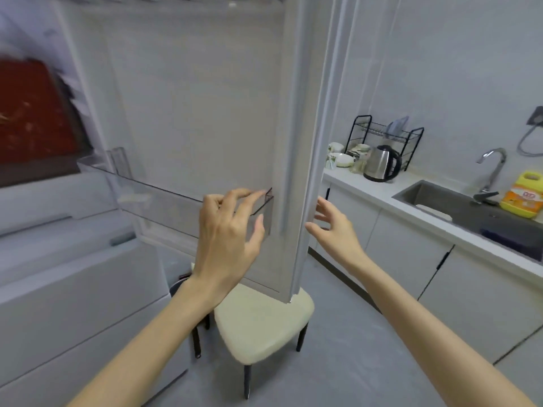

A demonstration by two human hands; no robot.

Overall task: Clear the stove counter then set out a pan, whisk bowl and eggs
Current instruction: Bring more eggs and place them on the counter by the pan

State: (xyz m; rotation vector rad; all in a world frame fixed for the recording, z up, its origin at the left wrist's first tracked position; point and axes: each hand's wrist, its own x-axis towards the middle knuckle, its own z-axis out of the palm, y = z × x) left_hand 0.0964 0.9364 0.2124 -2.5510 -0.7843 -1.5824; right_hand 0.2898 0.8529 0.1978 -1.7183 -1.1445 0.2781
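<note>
Head camera, looking down past two bare forearms: a cream-seated chair on dark legs stands on the grey floor under the bottom corner of an open fridge door. The left hand is raised at the inner side of the door, fingers loosely bent and spread, holding nothing. Its fingertips are at the right end of the clear door shelf; whether they touch it cannot be told. The right hand is open with fingers spread, just beside the door's outer edge and gripping nothing. Inside the fridge at left sits a blurred red item. Further off at right, a counter carries pale bowls, a steel kettle and a black dish rack. Beyond them are the sink, the tap and a yellow bottle. Whether any of the bowls is the whisk bowl cannot be told.
</note>
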